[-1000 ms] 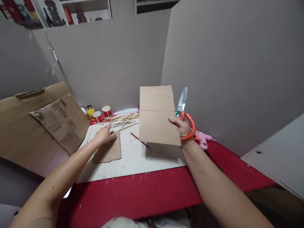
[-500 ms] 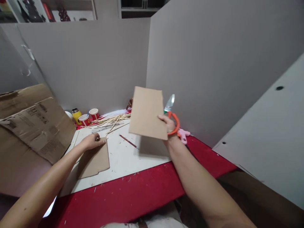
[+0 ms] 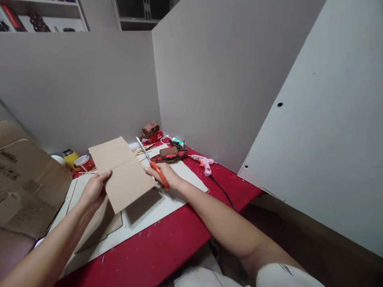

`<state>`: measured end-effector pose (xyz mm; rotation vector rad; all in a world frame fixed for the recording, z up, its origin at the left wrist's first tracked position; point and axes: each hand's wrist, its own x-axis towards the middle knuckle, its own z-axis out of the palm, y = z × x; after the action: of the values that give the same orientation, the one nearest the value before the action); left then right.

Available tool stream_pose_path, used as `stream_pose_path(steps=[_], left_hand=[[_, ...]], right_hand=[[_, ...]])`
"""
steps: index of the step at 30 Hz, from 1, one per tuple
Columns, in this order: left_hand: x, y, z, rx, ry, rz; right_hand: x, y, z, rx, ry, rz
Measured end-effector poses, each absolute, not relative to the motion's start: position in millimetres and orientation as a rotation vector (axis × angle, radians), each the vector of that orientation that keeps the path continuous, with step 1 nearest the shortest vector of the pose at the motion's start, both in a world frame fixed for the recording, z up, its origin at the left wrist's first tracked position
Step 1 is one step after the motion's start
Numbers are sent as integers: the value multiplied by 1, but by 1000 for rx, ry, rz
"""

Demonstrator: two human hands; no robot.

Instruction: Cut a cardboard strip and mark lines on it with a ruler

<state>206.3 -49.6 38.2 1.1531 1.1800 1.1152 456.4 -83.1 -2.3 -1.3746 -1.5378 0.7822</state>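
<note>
Cardboard sheet [image 3: 127, 175] | left grip [image 3: 95, 189] pinching left edge | right grip [image 3: 169, 173] pinching right edge

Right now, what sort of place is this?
Probably a craft or model-making workbench, in a partitioned corner. What shows it: a pink glue gun on the red table covering, orange-handled scissors held beside a cardboard sheet, and thin wooden sticks behind it.

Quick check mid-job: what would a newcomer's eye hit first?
Probably the flat tan cardboard sheet, raised in the left hand, beside orange-handled metal scissors at the right hand. Next, perhaps, the pink plastic glue gun on the red tabletop and the brown cardboard box at far left.
</note>
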Motion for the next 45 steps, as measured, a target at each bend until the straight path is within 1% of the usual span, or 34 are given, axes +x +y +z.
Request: stream_pose_path(steps=[4,8,12,17,24,27,31,35,40,45], left_hand=[[175,-48,42,1030,1308,1120],[162,-60,35,961,1392,1011],[170,-69,13,924,1408,971],[189,-72,-14,922,1401,1036],[198,-79,-28,941,1370,1201],[201,-81,-32,943,1371,1269],[204,-82,-35,931,1353,1306],[204,-85,-34,927,1344,1302],[206,-90,-31,924,1318,1306],[207,-91,-29,910,1308,1305]], right_hand=[[468,-81,-2,-1710,-1790,596],[471,-83,2,-1869,-2004,467],[476,-87,7,-1953,-2121,349],[501,-101,6,-2043,-2198,211],[541,-123,-7,-2098,-2280,165],[549,-123,-3,-2087,-2309,162],[557,-103,18,-2061,-2245,6],[565,-61,33,-2037,-2225,-114],[569,-12,24,-2033,-2366,-40],[571,7,23,-1923,-2468,3]])
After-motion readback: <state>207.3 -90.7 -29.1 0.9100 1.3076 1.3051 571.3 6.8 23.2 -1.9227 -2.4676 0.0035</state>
